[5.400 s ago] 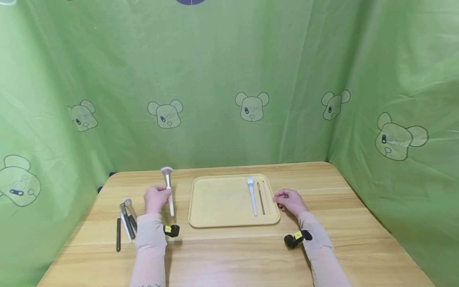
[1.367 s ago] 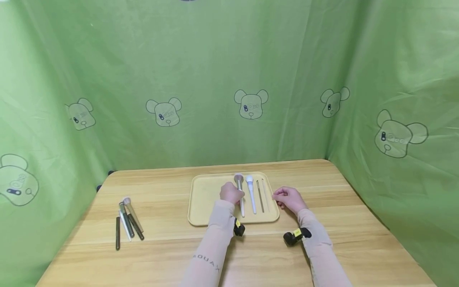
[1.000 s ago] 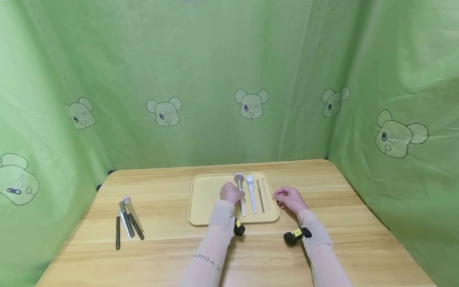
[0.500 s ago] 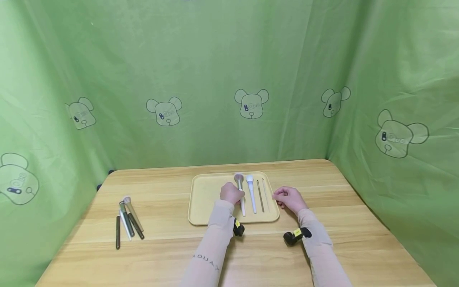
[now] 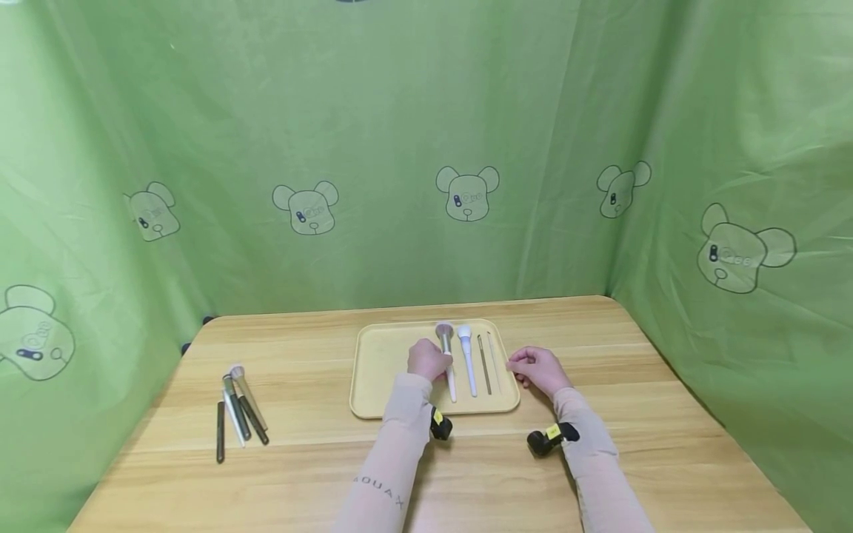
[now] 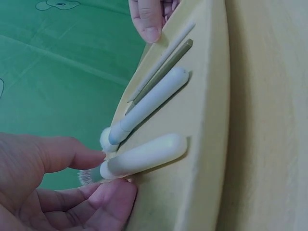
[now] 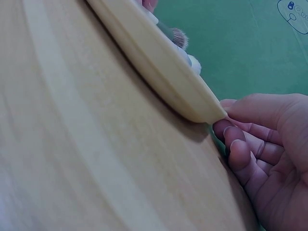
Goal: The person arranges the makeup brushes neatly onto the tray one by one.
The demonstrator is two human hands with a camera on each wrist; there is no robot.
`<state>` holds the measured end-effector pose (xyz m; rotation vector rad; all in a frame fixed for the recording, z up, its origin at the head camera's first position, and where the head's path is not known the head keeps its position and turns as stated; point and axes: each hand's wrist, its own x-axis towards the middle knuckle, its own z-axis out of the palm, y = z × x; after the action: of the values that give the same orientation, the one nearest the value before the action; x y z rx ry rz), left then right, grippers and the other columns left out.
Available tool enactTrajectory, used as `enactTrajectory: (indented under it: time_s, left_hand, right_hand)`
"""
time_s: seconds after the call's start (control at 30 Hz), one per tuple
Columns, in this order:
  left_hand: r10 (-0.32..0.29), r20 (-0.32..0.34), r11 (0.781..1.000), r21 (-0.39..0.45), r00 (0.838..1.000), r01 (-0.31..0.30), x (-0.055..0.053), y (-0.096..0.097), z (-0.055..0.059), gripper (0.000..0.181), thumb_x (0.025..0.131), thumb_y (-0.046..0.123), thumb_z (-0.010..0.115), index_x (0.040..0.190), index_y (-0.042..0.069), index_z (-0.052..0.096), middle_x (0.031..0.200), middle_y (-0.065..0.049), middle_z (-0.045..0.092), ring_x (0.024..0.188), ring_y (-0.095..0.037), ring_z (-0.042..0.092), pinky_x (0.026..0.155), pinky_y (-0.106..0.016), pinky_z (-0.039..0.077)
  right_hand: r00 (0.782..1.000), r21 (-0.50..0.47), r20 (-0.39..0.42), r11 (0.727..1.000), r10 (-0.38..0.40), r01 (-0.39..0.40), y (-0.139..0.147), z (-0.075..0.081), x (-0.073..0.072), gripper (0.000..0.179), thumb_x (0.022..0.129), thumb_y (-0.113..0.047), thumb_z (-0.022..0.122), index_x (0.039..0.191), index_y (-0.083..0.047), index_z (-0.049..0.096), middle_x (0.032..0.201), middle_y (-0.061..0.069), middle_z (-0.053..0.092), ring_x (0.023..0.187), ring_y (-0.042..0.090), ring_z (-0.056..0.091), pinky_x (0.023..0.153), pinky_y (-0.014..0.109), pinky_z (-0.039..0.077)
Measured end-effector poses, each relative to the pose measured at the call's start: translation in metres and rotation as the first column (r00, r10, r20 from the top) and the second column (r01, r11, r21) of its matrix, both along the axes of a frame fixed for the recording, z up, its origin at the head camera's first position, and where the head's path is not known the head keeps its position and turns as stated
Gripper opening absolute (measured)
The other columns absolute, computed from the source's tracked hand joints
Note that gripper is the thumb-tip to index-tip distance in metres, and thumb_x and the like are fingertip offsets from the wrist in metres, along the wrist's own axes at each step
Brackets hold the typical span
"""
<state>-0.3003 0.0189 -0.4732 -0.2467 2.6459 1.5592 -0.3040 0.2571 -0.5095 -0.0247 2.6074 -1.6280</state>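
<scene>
Counting: one tray (image 5: 386,370); two broad-headed brushes (image 6: 148,105) and, toward three o'clock, two thin tools (image 6: 168,66) are showing within it; at least four loose tools (image 5: 239,414) are lying toward nine o'clock.

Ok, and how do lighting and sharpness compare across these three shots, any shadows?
Head view: bright, fairly even light, tray clearly outlined; left wrist view: dimmer, softer, with a dark shadow band on the table beside the tray; right wrist view: also dim, shadow along the tray's edge, wood grain soft.
</scene>
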Motion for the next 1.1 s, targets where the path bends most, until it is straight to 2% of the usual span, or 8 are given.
enactTrajectory:
  time_s: [0.2,0.3,0.4,0.53,0.7,0.9,1.1]
  left_hand:
    - [0.000,0.003,0.999,0.050,1.000,0.000,0.005,-0.002,0.007,0.018,0.082,0.002,0.068,0.098,-0.005,0.066,0.088,-0.018,0.070,0.069,-0.026,0.071,0.061,-0.028,0.059]
    - [0.001,-0.011,0.999,0.043,1.000,-0.001,0.006,-0.004,0.009,0.027,0.082,0.003,0.068,0.107,-0.005,0.064,0.097,-0.020,0.070,0.067,-0.024,0.070,0.060,-0.027,0.058]
    - [-0.002,-0.042,1.000,0.011,0.999,0.003,0.008,-0.008,0.010,0.030,0.083,0.006,0.069,0.111,-0.005,0.064,0.102,-0.020,0.070,0.063,-0.019,0.067,0.058,-0.025,0.056]
    - [-0.015,-0.086,1.000,-0.027,0.996,0.013,0.011,-0.016,0.010,0.027,0.084,0.012,0.068,0.107,-0.003,0.065,0.099,-0.018,0.070,0.063,-0.018,0.066,0.061,-0.027,0.055]
    - [-0.014,-0.133,0.998,-0.069,0.991,0.005,0.014,-0.030,0.013,0.021,0.084,0.014,0.066,0.100,0.000,0.067,0.093,-0.014,0.071,0.073,-0.020,0.064,0.071,-0.033,0.054]
    - [-0.004,-0.203,0.993,-0.114,0.979,-0.020,0.017,-0.052,0.017,0.016,0.085,0.014,0.064,0.094,0.002,0.068,0.086,-0.011,0.070,0.074,-0.020,0.062,0.070,-0.034,0.053]
    - [0.025,-0.259,0.990,-0.127,0.966,-0.059,0.020,-0.070,0.022,0.015,0.085,0.013,0.062,0.093,0.002,0.069,0.085,-0.011,0.069,0.074,-0.021,0.062,0.071,-0.035,0.053]
  right_hand:
    - [1.000,0.008,-0.012,1.000,0.006,-0.006,0.000,0.001,0.001,0.028,0.088,-0.012,0.069,0.103,0.010,0.062,0.068,-0.001,0.061,0.057,0.007,0.054,0.052,0.022,0.049]
    - [1.000,0.008,-0.014,1.000,0.010,-0.010,0.000,0.002,0.001,0.028,0.087,-0.012,0.070,0.102,0.010,0.062,0.068,0.000,0.061,0.057,0.007,0.054,0.052,0.022,0.049]
    - [1.000,0.008,-0.013,1.000,0.009,-0.009,0.000,0.001,0.001,0.027,0.087,-0.012,0.070,0.102,0.009,0.062,0.067,-0.001,0.061,0.057,0.007,0.054,0.052,0.022,0.049]
    - [1.000,0.002,-0.002,1.000,-0.002,0.002,0.001,0.000,0.000,0.025,0.087,-0.012,0.070,0.101,0.008,0.062,0.067,-0.002,0.060,0.057,0.007,0.054,0.052,0.022,0.049]
    - [1.000,0.000,0.002,1.000,0.003,-0.003,0.000,0.001,0.001,0.027,0.087,-0.012,0.070,0.102,0.009,0.062,0.068,0.001,0.061,0.058,0.008,0.054,0.052,0.022,0.049]
    - [1.000,-0.008,0.000,1.000,0.012,-0.012,-0.002,0.003,0.004,0.030,0.088,-0.013,0.070,0.103,0.011,0.061,0.071,0.005,0.063,0.058,0.009,0.055,0.051,0.024,0.049]
    - [1.000,-0.006,0.003,1.000,0.000,0.000,-0.001,0.002,0.002,0.026,0.087,-0.012,0.070,0.101,0.009,0.062,0.068,0.001,0.061,0.058,0.009,0.054,0.052,0.022,0.049]
